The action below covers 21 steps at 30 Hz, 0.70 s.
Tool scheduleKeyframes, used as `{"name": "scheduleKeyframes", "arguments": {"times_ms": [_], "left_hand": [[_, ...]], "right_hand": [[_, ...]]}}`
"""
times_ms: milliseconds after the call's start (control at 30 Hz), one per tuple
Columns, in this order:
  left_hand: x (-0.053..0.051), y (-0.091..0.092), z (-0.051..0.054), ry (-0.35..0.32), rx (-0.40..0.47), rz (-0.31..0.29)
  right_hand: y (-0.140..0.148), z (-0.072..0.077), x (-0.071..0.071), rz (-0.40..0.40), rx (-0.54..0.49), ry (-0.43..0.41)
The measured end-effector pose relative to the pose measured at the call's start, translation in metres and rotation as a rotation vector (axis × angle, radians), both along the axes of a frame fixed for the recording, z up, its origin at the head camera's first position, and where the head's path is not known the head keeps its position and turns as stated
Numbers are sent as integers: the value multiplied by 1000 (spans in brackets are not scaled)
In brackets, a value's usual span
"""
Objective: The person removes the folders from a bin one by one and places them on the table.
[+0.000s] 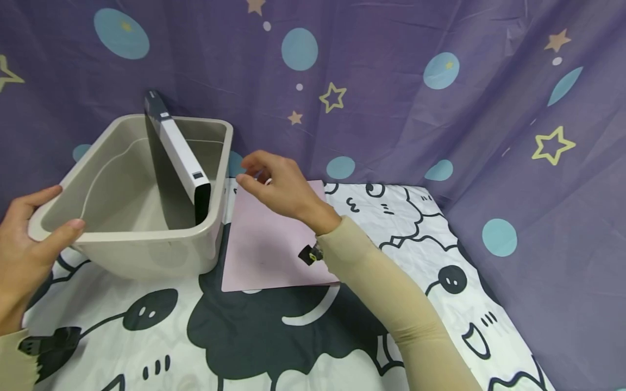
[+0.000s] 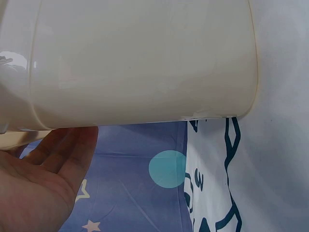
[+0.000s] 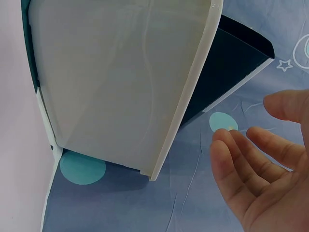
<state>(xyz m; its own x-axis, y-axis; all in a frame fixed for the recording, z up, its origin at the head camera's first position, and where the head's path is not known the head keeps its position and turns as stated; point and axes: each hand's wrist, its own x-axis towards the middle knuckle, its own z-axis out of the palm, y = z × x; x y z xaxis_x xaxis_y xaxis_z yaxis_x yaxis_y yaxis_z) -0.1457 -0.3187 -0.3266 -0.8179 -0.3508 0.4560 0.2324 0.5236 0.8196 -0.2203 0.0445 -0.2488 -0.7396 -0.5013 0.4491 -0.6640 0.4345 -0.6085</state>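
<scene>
A beige plastic bin stands at the left in the head view. My left hand grips its near left corner, thumb over the rim and fingers round the outside. In the left wrist view that hand lies against the bin's wall. Leaning inside the bin is a slim, flat black-and-white box, its upper end sticking out over the back rim. To the right of the bin, my right hand hovers with loosely bent fingers. Nothing is between its fingers in the right wrist view.
Beneath my right arm a pink sheet lies flat on the white-and-black cartoon cloth. A purple curtain with stars and blue ovals hangs right behind the bin. Both wrists wear dark straps.
</scene>
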Motion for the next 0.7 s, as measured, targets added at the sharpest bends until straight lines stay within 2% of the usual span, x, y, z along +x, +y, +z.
{"name": "scheduleKeyframes", "arguments": {"times_ms": [233,500,700], "left_hand": [[0,-1,-1,13,28,-12],[-2,-2,0,34,47,-27],[-2,1,2,54,72,-34]], "right_hand": [[-9,4,-5,2,17,-10],[-18,6,-10,38,-2,37],[-24,9,-15,17,25,5]]}}
